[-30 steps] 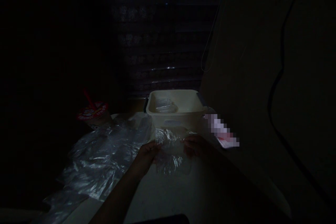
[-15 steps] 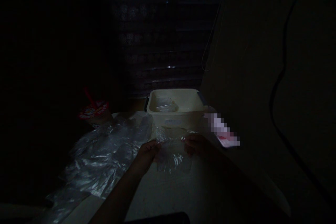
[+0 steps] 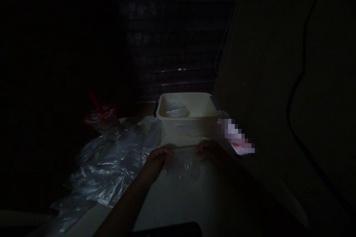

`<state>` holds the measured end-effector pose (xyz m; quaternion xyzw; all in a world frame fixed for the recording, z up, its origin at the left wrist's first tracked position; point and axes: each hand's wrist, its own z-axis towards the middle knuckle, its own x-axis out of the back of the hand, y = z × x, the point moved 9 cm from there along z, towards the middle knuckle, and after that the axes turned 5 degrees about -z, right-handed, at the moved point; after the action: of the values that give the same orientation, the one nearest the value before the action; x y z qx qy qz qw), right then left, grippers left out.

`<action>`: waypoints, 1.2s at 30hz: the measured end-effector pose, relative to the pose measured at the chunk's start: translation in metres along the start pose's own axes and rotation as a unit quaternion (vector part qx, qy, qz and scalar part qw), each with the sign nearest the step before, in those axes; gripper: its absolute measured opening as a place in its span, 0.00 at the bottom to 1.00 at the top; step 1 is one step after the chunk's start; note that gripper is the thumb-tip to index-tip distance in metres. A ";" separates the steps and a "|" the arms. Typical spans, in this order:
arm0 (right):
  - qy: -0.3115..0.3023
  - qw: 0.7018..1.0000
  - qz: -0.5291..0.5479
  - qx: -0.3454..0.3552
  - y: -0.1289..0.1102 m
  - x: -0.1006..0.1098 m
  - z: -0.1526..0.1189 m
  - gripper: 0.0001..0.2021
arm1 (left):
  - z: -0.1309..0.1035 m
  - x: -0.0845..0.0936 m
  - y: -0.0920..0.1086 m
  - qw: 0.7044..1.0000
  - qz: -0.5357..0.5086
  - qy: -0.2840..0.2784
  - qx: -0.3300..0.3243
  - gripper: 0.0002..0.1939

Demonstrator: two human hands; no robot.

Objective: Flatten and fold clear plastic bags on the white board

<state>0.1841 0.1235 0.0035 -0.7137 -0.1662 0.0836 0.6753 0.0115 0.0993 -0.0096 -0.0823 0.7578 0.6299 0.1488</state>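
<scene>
The scene is very dark. A small clear plastic bag [image 3: 184, 164] is stretched between my hands above the pale table. My left hand [image 3: 158, 161] pinches its left edge, and my right hand [image 3: 210, 152], deep in shadow, grips the right edge. Just beyond them stands a cream plastic bin [image 3: 189, 123] with dark handles. Inside the bin, on its left side, lies a clear plastic packet [image 3: 175, 109]. A loose heap of clear plastic bags [image 3: 108, 166] spreads over the table left of my left hand.
A cup with a red patterned lid [image 3: 99, 115] and red straw stands at the left behind the heap. Right of the bin lies a blurred pink and white object [image 3: 239, 139]. The table [image 3: 172, 203] has a dark object [image 3: 172, 229] at its near edge. A cable hangs right.
The upper part of the bag between my hands no longer stands up toward the bin; its top edge now runs straight between my fingers. Both hands have barely moved.
</scene>
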 end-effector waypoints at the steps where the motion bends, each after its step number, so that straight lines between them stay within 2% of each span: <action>1: 0.010 1.000 0.000 0.006 0.000 0.002 0.000 0.07 | 0.000 0.000 0.001 1.000 0.005 0.002 -0.005 0.03; 8: 0.010 0.998 -0.020 0.061 0.000 0.011 0.007 0.12 | -0.002 0.008 0.016 0.994 0.056 0.031 -0.088 0.04; 11: 0.023 0.996 -0.032 0.077 0.001 0.019 0.008 0.11 | -0.010 0.009 0.034 0.972 0.148 0.062 -0.173 0.05; 12: 0.034 0.994 -0.038 0.092 -0.001 0.023 0.006 0.10 | -0.014 0.004 0.041 0.952 0.213 0.065 -0.211 0.07; 14: 0.080 0.985 -0.075 0.131 -0.008 0.031 0.002 0.09 | -0.020 -0.010 0.049 0.889 0.364 0.056 -0.272 0.14; 16: 0.150 0.965 -0.149 0.154 -0.015 0.039 -0.006 0.10 | -0.021 -0.026 0.045 0.829 0.479 0.026 -0.288 0.19; 18: 0.208 0.935 -0.239 0.160 -0.022 0.040 -0.013 0.11 | -0.019 -0.036 0.035 0.785 0.553 -0.012 -0.279 0.21; 20: 0.232 0.903 -0.319 0.173 -0.031 0.031 -0.020 0.12 | -0.018 -0.044 0.026 0.746 0.605 -0.049 -0.272 0.22; 22: 0.229 0.875 -0.379 0.198 -0.043 0.012 -0.026 0.14 | -0.018 -0.049 0.020 0.713 0.642 -0.073 -0.274 0.23; 25: 0.177 0.847 -0.442 0.235 -0.054 -0.026 -0.032 0.18 | -0.022 -0.054 0.016 0.675 0.674 -0.099 -0.283 0.25; 29: 0.087 0.805 -0.531 0.249 -0.052 -0.070 -0.035 0.22 | -0.026 -0.054 0.010 0.638 0.712 -0.119 -0.268 0.27; 32: 0.040 0.772 -0.579 0.257 -0.044 -0.086 -0.036 0.26 | -0.027 -0.052 0.005 0.616 0.738 -0.131 -0.245 0.27; 36: 0.015 0.749 -0.613 0.251 -0.035 -0.089 -0.035 0.27 | -0.030 -0.048 0.001 0.594 0.755 -0.141 -0.239 0.27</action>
<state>0.1094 0.0606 0.0316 -0.2645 -0.5307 -0.3199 0.7390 0.0527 0.0673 0.0119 0.5767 0.3411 0.6789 -0.3003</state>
